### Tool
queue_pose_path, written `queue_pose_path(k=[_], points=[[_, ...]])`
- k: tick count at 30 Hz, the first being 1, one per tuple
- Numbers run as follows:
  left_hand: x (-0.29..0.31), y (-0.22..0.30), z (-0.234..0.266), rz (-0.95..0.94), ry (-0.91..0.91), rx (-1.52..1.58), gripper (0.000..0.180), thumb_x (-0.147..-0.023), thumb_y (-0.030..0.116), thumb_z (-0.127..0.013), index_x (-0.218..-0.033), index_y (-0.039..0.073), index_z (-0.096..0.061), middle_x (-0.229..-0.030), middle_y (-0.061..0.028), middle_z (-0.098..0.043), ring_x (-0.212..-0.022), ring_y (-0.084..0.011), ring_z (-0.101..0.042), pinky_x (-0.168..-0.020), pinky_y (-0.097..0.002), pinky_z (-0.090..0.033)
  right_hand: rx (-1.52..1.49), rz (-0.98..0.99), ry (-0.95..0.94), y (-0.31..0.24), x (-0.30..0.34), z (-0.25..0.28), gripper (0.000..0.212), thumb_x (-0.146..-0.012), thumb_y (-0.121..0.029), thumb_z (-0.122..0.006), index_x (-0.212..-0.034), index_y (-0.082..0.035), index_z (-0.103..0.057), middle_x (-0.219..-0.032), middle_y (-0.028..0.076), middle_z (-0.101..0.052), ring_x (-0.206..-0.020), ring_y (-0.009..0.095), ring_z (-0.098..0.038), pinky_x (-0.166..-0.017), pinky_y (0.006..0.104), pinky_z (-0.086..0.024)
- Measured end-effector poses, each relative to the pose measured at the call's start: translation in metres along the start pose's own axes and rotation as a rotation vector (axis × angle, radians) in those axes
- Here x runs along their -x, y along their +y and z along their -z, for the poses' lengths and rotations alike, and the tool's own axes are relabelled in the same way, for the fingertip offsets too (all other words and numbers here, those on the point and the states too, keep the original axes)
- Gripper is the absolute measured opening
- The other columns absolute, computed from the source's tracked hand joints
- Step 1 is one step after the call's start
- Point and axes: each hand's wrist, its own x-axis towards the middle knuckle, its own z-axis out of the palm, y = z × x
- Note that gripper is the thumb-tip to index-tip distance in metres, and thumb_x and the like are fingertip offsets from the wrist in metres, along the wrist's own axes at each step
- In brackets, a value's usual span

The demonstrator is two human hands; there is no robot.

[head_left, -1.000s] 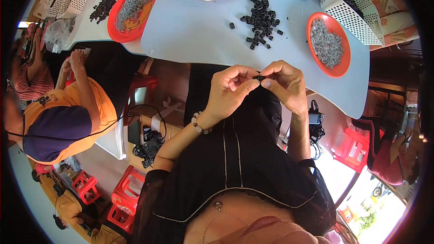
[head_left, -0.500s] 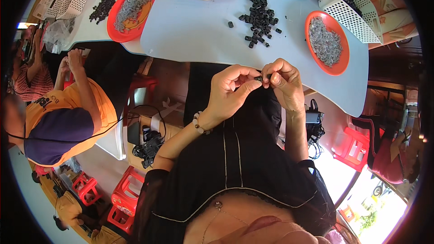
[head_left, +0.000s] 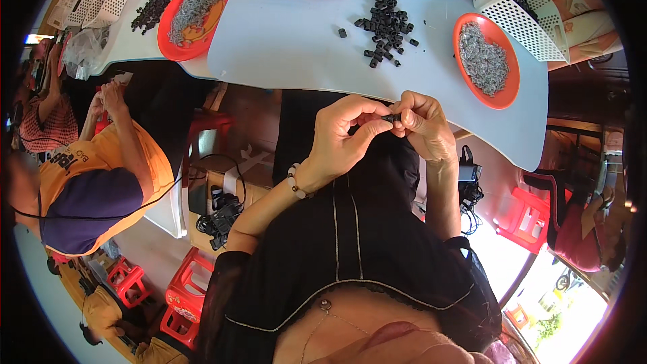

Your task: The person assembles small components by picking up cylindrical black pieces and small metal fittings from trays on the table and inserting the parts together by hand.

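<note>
co-worker in orange shirt (head_left: 101, 168) at 9 o'clock, hands up at the table edge. orange plate (head_left: 195, 7) of grey bits at 11. left hand (head_left: 347, 135) just below centre, thumb and forefinger pinching a small black part (head_left: 391, 118). right hand (head_left: 421, 125) touching it from 3 o'clock, fingertips pinching the same part, held over the lap just off the pale blue table (head_left: 283, 40). loose black pieces (head_left: 385, 27) at 12. second orange plate (head_left: 486, 61) at 1.
</note>
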Motion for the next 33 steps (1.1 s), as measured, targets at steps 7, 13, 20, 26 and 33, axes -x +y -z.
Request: queue_pose_path(k=[7, 13, 20, 26, 33], points=[[0.003, -0.007, 0.003, -0.04, 0.027, -0.169, 0.011, -0.086, -0.006, -0.067, -0.097, -0.005, -0.066, -0.092, -0.0092, -0.067, -0.084, -0.0132, -0.066, -0.074, -0.0248, -0.053, 0.114, 0.045, -0.023, 0.002, -0.001, 0.001, 0.028, -0.084, -0.025, -0.078, -0.08, -0.001, -0.064, -0.074, 0.005, -0.064, -0.067, 0.011, -0.054, -0.062, 0.0235, -0.043], [0.002, 0.006, -0.002, -0.243, 0.088, -0.447, 0.016, -0.077, -0.01, -0.071, -0.09, 0.0, -0.069, -0.083, -0.0094, -0.067, -0.074, -0.0174, -0.066, -0.066, -0.025, -0.052, 0.24, 0.048, -0.008, 0.0, 0.005, -0.001, 0.021, -0.085, -0.017, -0.077, -0.08, -0.001, -0.064, -0.076, 0.006, -0.065, -0.069, 0.009, -0.055, -0.063, 0.0227, -0.044], [0.008, 0.005, -0.004, -0.282, 0.104, -0.534, 0.02, -0.076, -0.012, -0.071, -0.092, 0.0, -0.07, -0.086, -0.0098, -0.067, -0.071, -0.0188, -0.066, -0.061, -0.027, -0.053, 0.31, -0.001, 0.016, -0.005, 0.008, -0.006, 0.013, -0.084, -0.006, -0.073, -0.078, 0.0, -0.063, -0.076, 0.006, -0.066, -0.07, 0.009, -0.057, -0.063, 0.0224, -0.045], [0.005, 0.001, -0.002, -0.343, 0.115, -0.604, 0.02, -0.077, -0.014, -0.069, -0.092, -0.001, -0.068, -0.087, -0.0102, -0.066, -0.071, -0.0203, -0.066, -0.062, -0.0275, -0.054, 0.451, 0.038, 0.052, -0.007, 0.004, -0.014, 0.01, -0.084, -0.003, -0.07, -0.078, 0.001, -0.062, -0.076, 0.007, -0.066, -0.072, 0.01, -0.061, -0.066, 0.023, -0.048], [-0.001, 0.001, -0.002, -0.308, 0.154, -0.508, 0.019, -0.078, -0.009, -0.069, -0.095, -0.001, -0.066, -0.088, -0.0108, -0.066, -0.073, -0.0227, -0.065, -0.065, -0.0301, -0.053, 0.383, 0.086, 0.061, 0.002, -0.004, -0.01, 0.017, -0.087, -0.012, -0.072, -0.08, 0.0, -0.063, -0.075, 0.006, -0.065, -0.069, 0.01, -0.058, -0.064, 0.0236, -0.046]])
